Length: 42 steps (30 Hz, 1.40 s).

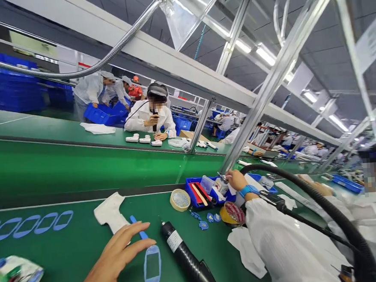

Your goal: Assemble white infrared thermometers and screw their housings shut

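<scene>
My left hand holds a thin blue oval frame by its ends, between thumb and fingertips, above the green bench. Reaching into a blue bin at the back, my right hand has its fingers closed at the top of a small labelled bottle. A black electric screwdriver lies between my hands, its bit pointing away. Beyond the left fingers lie a white handle-shaped shell and a narrow blue strip.
Several blue frames lie in a row at left, above a white housing with wires. A tape roll, small blue parts and a yellow container sit near the bin. A co-worker sits opposite; a black hose arches at right.
</scene>
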Each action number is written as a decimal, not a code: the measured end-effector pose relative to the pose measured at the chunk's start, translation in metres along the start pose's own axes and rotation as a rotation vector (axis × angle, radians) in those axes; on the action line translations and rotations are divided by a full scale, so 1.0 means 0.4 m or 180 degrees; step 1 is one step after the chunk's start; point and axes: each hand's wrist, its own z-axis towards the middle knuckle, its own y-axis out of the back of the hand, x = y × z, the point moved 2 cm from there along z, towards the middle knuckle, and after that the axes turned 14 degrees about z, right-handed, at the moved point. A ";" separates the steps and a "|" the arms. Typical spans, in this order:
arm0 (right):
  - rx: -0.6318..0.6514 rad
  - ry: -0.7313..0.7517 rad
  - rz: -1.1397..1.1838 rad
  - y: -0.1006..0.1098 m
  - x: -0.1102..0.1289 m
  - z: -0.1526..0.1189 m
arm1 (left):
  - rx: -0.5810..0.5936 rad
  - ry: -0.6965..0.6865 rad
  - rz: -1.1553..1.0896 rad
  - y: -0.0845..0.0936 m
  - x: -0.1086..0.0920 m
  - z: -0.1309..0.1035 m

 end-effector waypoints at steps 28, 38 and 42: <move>0.1460 0.2240 0.1850 -0.065 0.482 -0.576 | -0.0325 -0.0577 0.0420 0.050 -0.038 0.020; 0.1260 0.2296 0.1810 -0.065 0.490 -0.570 | -0.0352 -0.0581 0.0401 0.054 -0.033 0.025; 0.1584 0.2199 0.1887 -0.065 0.489 -0.577 | -0.0340 -0.0581 0.0396 0.055 -0.034 0.027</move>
